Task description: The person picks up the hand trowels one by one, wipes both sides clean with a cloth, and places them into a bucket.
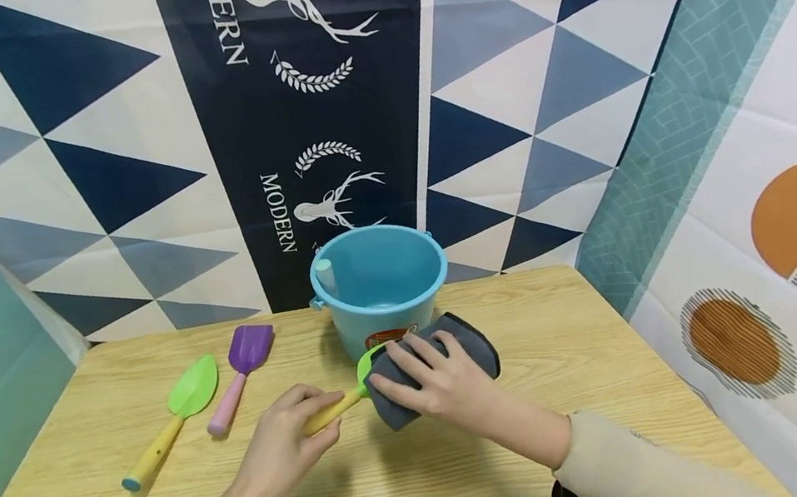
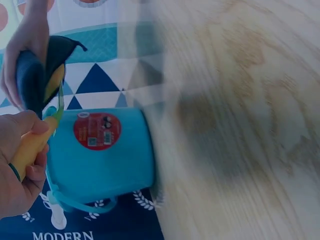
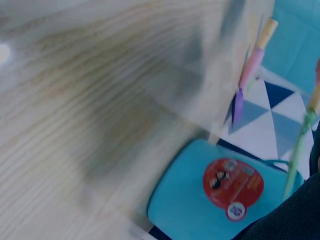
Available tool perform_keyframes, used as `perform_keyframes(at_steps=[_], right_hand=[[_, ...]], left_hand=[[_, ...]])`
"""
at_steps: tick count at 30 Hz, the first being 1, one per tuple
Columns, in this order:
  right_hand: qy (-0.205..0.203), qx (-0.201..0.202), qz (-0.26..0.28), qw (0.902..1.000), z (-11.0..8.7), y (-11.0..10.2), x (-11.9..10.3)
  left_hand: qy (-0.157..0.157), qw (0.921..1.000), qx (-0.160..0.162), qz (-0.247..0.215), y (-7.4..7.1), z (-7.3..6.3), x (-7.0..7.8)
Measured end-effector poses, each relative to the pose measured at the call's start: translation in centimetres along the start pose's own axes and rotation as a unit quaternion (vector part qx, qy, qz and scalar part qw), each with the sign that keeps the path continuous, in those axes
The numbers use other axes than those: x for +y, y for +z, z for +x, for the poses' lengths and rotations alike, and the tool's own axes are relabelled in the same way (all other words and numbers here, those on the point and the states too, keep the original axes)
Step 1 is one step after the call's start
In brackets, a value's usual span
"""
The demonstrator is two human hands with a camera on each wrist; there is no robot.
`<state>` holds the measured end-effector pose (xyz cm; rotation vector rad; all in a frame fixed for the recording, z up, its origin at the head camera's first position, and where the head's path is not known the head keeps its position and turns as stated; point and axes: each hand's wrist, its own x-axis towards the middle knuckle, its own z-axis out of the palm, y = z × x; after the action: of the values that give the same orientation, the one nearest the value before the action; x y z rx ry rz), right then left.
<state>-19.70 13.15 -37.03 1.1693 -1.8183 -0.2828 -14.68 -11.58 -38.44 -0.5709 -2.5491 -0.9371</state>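
My left hand [image 1: 288,432] grips the yellow handle of a toy sand tool [image 1: 333,412], held above the table. Its green head [image 1: 365,368] is mostly hidden behind a dark grey cloth [image 1: 473,346], so its exact shape cannot be told. My right hand [image 1: 440,379] holds that cloth against the green head, fingers spread over the folded fabric. In the left wrist view the cloth [image 2: 29,80] wraps around both sides of the tool's head. Just behind both hands stands a blue bucket [image 1: 347,320] with a red label [image 2: 97,131].
To the left lie a green toy trowel [image 1: 192,388] with a yellow handle and a purple toy shovel [image 1: 249,349] with a pink handle. A pale blue-green handle end [image 1: 324,273] leans inside the bucket. Patterned fabric [image 1: 493,102] hangs behind the wooden table [image 1: 552,379].
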Motion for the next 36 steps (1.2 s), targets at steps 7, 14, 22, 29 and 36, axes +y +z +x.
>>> perform_keyframes(at_steps=[7,14,22,29,36], right_hand=[[-0.014,-0.059,-0.009,0.9981,-0.5,0.2,-0.4],[-0.01,-0.092,-0.017,0.9955,-1.2,0.3,0.6],[0.009,-0.105,-0.015,0.9943,-1.8,0.2,1.9],[0.041,-0.085,-0.011,0.9954,-2.0,0.2,2.7],[0.049,-0.059,0.014,0.9969,-0.8,0.0,2.1]], left_hand=[[0.042,0.9985,0.033,0.015,0.1,0.1,-0.1],[0.081,0.9948,0.054,0.028,0.1,-0.2,-0.9],[0.072,0.9958,0.056,0.013,-0.1,-0.5,-1.2],[0.045,0.9982,0.04,-0.004,-0.2,-0.6,-1.4],[0.055,0.9983,0.019,-0.002,0.2,-0.6,-0.9]])
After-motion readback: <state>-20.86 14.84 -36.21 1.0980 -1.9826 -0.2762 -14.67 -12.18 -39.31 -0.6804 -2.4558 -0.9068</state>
